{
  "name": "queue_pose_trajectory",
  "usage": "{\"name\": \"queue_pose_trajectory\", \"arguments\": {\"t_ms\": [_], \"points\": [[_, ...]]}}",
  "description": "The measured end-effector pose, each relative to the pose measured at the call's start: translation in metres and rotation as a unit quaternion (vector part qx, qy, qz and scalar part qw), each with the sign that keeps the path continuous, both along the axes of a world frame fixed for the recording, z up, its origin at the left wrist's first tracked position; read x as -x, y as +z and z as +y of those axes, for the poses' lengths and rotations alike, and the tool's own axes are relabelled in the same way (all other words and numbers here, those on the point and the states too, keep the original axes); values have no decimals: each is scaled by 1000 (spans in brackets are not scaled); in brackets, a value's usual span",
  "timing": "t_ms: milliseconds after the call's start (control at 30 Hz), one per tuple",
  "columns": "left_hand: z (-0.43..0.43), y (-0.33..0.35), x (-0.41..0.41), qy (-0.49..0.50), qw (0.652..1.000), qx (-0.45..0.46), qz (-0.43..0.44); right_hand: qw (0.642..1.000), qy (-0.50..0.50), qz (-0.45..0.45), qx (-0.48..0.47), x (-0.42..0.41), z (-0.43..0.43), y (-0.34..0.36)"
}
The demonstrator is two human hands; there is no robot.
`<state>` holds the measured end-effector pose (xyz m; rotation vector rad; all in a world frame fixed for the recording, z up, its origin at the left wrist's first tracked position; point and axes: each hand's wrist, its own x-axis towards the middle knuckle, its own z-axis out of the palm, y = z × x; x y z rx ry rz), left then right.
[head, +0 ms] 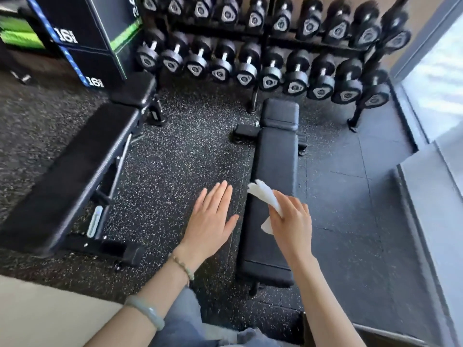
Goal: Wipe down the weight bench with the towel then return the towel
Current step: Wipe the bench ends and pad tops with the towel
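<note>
The right hand (292,221) grips a white towel (263,194), fingers curled round its lower part while a crumpled end sticks out ahead of the knuckles. The towel looks thin, soft and very light (more paper sheet than terry), so it should bunch easily. Spread flat under the palm, it would likely wipe better than in this fist hold. The left hand (210,219) is released, fingers straight, hovering over the speckled floor (175,159) just left of the right hand.

Under and ahead of the right hand lies the bench (275,151), a narrow black pad, probably smooth and firm. I cannot tell whether the towel touches it. Its long edges fall close on either side of the right hand, so strokes should run lengthwise. Past its far end stands a dumbbell rack (250,61), and well left of the left hand is a second bench (75,171), with open floor between.
</note>
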<state>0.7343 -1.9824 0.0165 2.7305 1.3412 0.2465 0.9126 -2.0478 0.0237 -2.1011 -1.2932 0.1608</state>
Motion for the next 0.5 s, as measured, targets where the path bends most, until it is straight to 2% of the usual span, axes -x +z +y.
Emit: {"name": "queue_pose_trajectory", "arguments": {"t_ms": [233,500], "points": [[88,7,21,-153,988,5,24,989,-145,4,-12,35,40,4],[150,2,-15,-327,945,16,16,944,-323,58,37,44,48,1]]}}
